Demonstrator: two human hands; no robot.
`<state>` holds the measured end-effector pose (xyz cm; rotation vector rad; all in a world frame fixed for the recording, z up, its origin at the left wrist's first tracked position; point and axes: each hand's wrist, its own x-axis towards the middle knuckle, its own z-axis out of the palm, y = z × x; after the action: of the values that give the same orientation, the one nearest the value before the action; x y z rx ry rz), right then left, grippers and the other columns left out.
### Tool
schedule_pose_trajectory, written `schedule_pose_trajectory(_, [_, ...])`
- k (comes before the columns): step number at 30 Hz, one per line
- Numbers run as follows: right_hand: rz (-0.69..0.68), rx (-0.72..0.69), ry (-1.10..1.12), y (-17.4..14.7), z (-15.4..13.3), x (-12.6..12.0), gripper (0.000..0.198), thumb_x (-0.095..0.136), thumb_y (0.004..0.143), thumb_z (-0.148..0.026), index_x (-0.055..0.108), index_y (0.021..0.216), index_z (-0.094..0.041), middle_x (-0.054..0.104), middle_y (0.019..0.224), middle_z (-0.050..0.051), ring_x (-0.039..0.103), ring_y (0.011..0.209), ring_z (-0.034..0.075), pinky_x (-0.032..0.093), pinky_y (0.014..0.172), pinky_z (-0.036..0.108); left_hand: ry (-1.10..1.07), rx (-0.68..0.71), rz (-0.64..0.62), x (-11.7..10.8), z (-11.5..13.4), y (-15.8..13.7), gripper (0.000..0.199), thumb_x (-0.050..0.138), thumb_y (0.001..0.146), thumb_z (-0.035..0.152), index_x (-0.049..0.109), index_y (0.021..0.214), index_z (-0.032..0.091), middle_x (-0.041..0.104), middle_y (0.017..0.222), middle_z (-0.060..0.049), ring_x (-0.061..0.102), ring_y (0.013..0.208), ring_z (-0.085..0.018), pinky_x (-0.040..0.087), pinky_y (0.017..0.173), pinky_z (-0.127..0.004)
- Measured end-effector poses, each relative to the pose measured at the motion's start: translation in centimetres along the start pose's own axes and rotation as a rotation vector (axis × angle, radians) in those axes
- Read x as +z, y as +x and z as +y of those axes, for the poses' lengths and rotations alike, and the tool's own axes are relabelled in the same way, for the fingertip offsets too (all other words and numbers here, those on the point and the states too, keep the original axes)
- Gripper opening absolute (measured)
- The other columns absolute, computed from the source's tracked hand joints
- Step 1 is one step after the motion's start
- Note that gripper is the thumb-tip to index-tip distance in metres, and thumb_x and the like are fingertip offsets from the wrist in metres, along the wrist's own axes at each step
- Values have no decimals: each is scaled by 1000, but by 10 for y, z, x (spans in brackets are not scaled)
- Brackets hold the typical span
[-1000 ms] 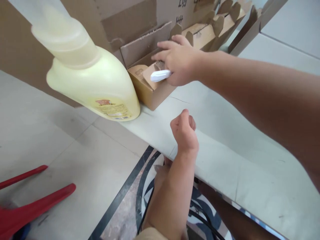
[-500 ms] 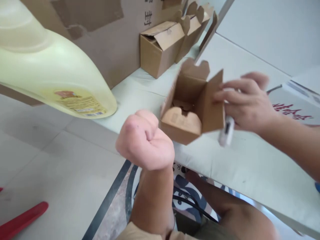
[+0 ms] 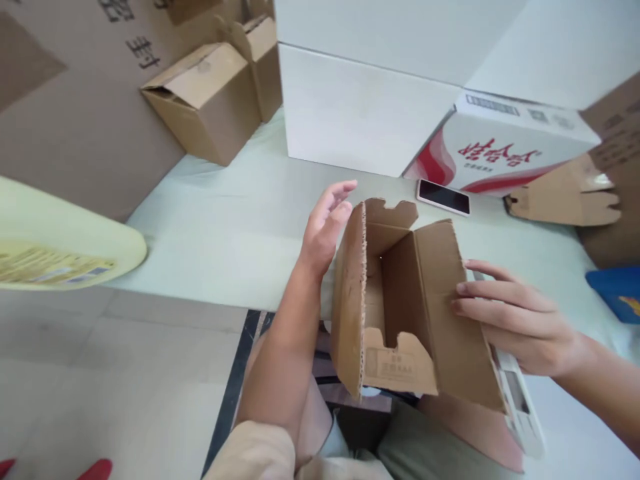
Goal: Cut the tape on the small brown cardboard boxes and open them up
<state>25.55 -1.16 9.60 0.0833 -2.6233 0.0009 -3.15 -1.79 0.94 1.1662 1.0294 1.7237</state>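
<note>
An open-topped cardboard box [image 3: 395,293] is tilted in front of me at the table's near edge. Its flaps stand up, and no contents show in the part of its inside that I can see. My right hand [image 3: 520,317] grips the right flap, fingertips on its inner face and thumb hidden. Under that hand lies a long white device [image 3: 523,407] with a small dark window; whether the hand also holds it is unclear. At the box's upper left corner, my left hand [image 3: 327,230] is open, fingers slightly curled and holding nothing.
Folded cartons [image 3: 215,100] stand at the back left by a large carton [image 3: 80,127]. A yellow bottle [image 3: 65,233] is on the left. Behind the box are a phone [image 3: 443,197], a white-and-red carton [image 3: 505,143] and flattened cardboard [image 3: 560,197]. A blue item [image 3: 617,293] lies far right.
My view has swung right. My left hand has opened from a fist and moved up beside the box. The box has come nearer to me, my right hand still on its flap.
</note>
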Motion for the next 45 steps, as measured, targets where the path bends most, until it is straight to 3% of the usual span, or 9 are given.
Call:
schedule_pose_trajectory(5, [124,201,-240,-35,22,9,21,49,107,-26,62,90,-27,80,97,2,72,105,22,56,99,47,-7,4,-13,31,-5,9,54,71,82,74,65,102,24,72,101,-5,70,93,-20,57,86,-33])
schedule_pose_trajectory(10, [280,755,-282,-49,66,25,32,45,109,-48,70,122,-33,74,125,5,63,122,23,50,107,47,0,81,257,42,-4,20,62,66,79,84,51,77,23,63,78,0,66,79,-16,56,85,-32])
schedule_pose_trajectory(13, [363,809,-173,-47,79,29,23,57,103,-43,75,109,-30,67,140,7,59,134,28,44,115,51,-13,142,432,44,0,25,67,52,83,89,41,72,24,54,69,2,64,72,-16,56,80,-33])
schedule_pose_trajectory(17, [826,926,-150,-50,45,41,15,56,99,-27,71,98,-26,67,125,9,64,124,30,48,111,53,-11,247,626,36,8,27,69,48,84,91,34,74,24,42,66,5,61,64,-14,55,74,-31])
schedule_pose_trajectory(20, [995,983,-101,-56,5,61,17,54,97,-21,69,99,-30,66,97,4,69,103,27,54,99,52,79,281,659,24,11,27,70,37,86,93,28,76,24,34,67,6,57,62,-12,53,73,-29])
schedule_pose_trajectory(28, [745,976,87,-66,-6,97,32,59,96,-26,69,125,-36,54,153,9,62,132,33,50,108,59,121,220,555,22,5,15,68,38,90,89,31,71,24,30,55,8,35,39,-8,43,55,-28])
schedule_pose_trajectory(37, [683,802,359,-61,-17,102,29,56,100,-22,79,109,-36,83,103,3,76,112,26,59,96,49,307,239,413,36,-2,12,54,51,94,77,53,79,25,44,63,4,44,51,-12,48,63,-30])
schedule_pose_trajectory(42, [669,793,416,-62,-15,100,30,58,99,-22,82,105,-39,79,102,4,72,111,25,60,97,49,759,330,12,35,10,8,29,77,86,51,73,103,27,67,123,-8,63,116,-25,53,99,-40])
schedule_pose_trajectory(45, [643,777,448,-61,-17,97,29,59,98,-22,82,102,-39,77,105,4,71,112,24,59,98,48,876,323,-265,32,16,5,13,69,89,37,79,90,29,77,110,-6,64,119,-30,47,112,-52])
